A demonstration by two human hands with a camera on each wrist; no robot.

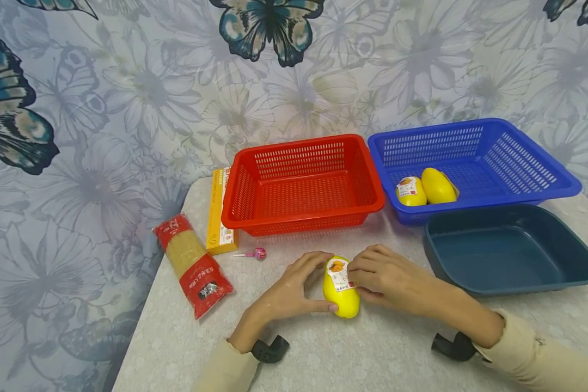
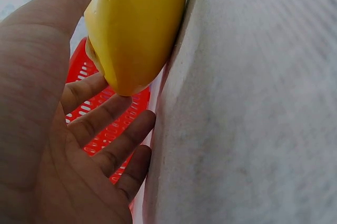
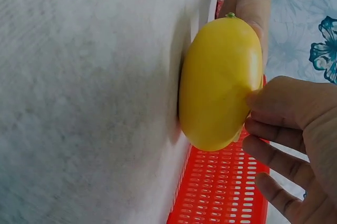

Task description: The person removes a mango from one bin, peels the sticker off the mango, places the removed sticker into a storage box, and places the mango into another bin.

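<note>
A yellow mango (image 1: 345, 305) with a white picture label (image 1: 340, 276) lies on the table between both hands. My left hand (image 1: 294, 288) holds it from the left, thumb near its lower end and forefinger at its top. In the left wrist view, the other fingers spread below the mango (image 2: 138, 29). My right hand (image 1: 392, 277) has thumb and forefinger together at the label's right edge. From the right wrist, that thumb tip meets the side of the mango (image 3: 216, 84), whose small green stem end shows; the remaining fingers are loosely bent.
Behind the hands stands a red basket (image 1: 304, 224). To its right, a blue basket (image 1: 509, 197) holds two more yellow mangoes (image 1: 438, 186), with a dark teal tub (image 1: 512, 256) in front. Leftward lie a lollipop (image 1: 259, 253), a yellow box (image 1: 218, 209) and a red noodle packet (image 1: 192, 264).
</note>
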